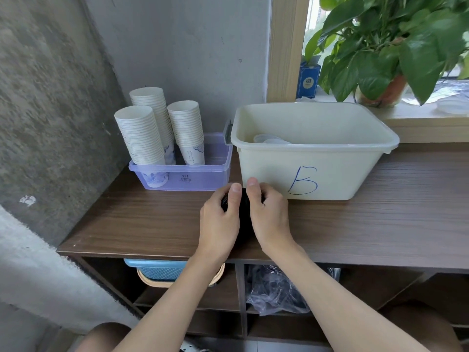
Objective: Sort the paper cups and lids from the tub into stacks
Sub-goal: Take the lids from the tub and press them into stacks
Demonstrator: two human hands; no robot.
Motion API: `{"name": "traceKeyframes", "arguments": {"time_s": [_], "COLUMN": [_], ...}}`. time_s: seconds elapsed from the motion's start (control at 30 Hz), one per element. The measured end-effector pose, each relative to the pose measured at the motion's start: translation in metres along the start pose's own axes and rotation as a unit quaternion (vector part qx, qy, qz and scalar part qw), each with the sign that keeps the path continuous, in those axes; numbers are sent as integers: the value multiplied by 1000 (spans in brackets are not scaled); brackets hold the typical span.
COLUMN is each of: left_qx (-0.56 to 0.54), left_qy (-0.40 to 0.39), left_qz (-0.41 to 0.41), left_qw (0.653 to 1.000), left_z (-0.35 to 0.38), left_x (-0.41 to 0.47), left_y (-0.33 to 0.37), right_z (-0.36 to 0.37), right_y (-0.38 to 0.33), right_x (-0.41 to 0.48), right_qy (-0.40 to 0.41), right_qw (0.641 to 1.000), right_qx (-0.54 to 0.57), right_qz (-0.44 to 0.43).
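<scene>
A cream tub (299, 171) marked with a blue "B" stands on the wooden counter (380, 219). A few white lids (271, 140) show inside it, low against its left wall. Three tall stacks of white paper cups (162, 128) stand upside down in a clear purple tray (203, 174) to the tub's left. In front of the tub, my left hand (220, 219) and my right hand (269, 214) press together around a black stack of lids (245, 219). Only a narrow dark strip of it shows between them.
A grey wall backs the counter at the left. A potted plant (385, 47) and a blue box (308, 80) sit on the window sill behind the tub. Open shelves below hold a blue basket (157, 269) and a crumpled plastic bag (274, 290).
</scene>
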State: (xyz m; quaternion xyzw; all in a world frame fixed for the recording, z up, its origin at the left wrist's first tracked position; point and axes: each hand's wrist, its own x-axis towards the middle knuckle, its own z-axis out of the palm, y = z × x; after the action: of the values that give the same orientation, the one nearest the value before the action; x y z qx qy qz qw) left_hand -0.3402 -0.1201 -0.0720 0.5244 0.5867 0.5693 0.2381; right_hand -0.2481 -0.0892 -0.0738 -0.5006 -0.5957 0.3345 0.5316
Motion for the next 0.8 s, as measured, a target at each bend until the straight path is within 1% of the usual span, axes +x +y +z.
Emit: {"name": "traceKeyframes", "arguments": {"time_s": [0.1,0.2,0.27,0.33,0.43,0.53,0.63,0.8], "left_qx": [3,-21,-39,-66,-58,-54,-64,-69], "left_qy": [56,106,100,88,106,129,143,161], "left_qz": [-14,-50,-70,-85,-103,-83,-73,-54], "left_qw": [998,993,992,990,987,987,985,983], "left_z": [1,3,1,0,3,6,4,4], "left_x": [-3,-1,0,-1,0,-1,-3,-6], "left_y": [4,4,5,5,9,8,8,3], "right_z": [4,7,8,9,10,10,11,10], "right_y": [0,-3,-5,-4,-1,0,-1,-2], "right_x": [-6,-8,-8,-8,-11,-13,-16,-18], "right_qy": [15,16,24,42,64,67,49,43], "right_qw": [999,999,999,999,997,995,995,995], "right_qx": [38,25,12,-5,-15,-29,-36,-41], "right_qz": [34,40,28,-7,-45,-61,-73,-76]}}
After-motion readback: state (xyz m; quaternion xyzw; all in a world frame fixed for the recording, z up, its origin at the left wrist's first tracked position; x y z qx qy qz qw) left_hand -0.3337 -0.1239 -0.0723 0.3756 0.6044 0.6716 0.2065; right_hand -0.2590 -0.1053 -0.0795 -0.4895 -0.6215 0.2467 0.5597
